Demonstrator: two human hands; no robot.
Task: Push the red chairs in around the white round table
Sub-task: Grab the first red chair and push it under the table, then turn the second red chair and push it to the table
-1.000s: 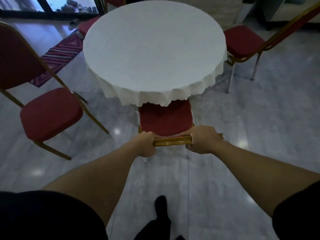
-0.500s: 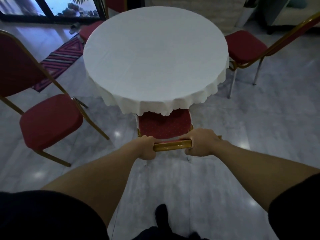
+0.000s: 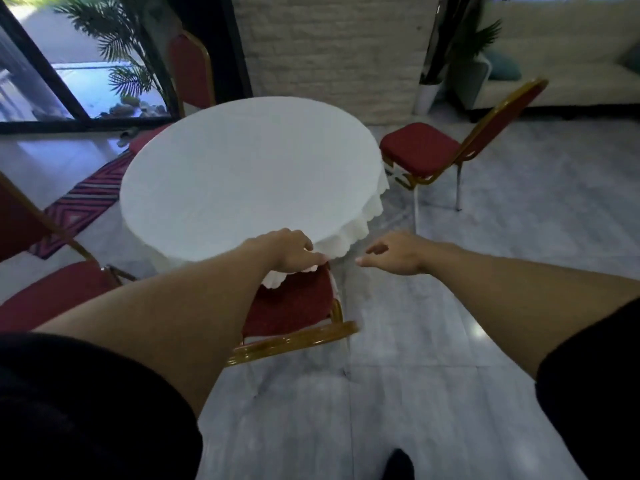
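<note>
The gray floor [image 3: 450,306] is the biggest thing I see. It is shiny and goes all around.

The white round table [image 3: 249,174] stands in front of me, at 12 o'clock. A white cloth with a wavy edge hangs down its side.

There are red chairs with gold frames around it. The near chair [image 3: 294,306] is right below me at 6 o'clock of the table. The front of its seat is tucked under the cloth, and its gold back bar sticks out toward me. The right chair [image 3: 420,148] sits at 3 o'clock of the table, just beside the edge, with its back turned away from the table. The left chair [image 3: 55,296] is at 8 o'clock, apart from the table. The far chair [image 3: 188,69] stands at 11 o'clock, behind the table.

A striped rug [image 3: 86,199] lies on the floor at 9 o'clock.

My left hand [image 3: 287,251] is at the near edge of the table, fingers curled down on the cloth. I cannot tell if it is pinching the cloth. My right hand [image 3: 394,252] floats in the air at 4 o'clock of the table, fingers loose and spread, holding nothing.
</note>
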